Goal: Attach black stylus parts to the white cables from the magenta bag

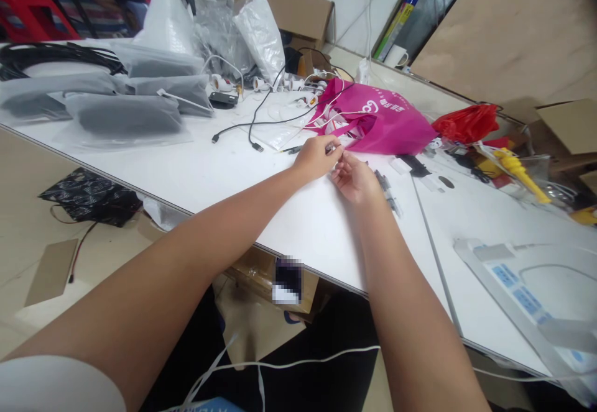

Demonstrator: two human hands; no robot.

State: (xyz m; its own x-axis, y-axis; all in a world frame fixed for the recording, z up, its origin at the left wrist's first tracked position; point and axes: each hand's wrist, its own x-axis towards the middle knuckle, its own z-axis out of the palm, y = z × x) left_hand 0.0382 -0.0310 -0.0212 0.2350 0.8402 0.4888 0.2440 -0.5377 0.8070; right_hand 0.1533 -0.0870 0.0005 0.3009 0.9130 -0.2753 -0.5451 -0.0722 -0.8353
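Note:
Over the white table (298,213), my left hand (314,158) and my right hand (355,179) meet fingertip to fingertip. Both are closed in a pinch around a small item that is mostly hidden and too small to name. Just behind them lies a magenta bag (392,120), its mouth facing left with white items inside. Close to my left hand is the plug end of a black USB cable (257,146). Grey-black slim pieces (388,193) lie to the right of my right hand.
Grey zip bags (124,120) are piled at left near a black cable coil (56,58). White round fittings (261,84) and a cardboard box (289,11) stand at the back. At right are a red plastic bag (469,123), a yellow tool-like object (522,173) and a clear-and-blue package (522,294).

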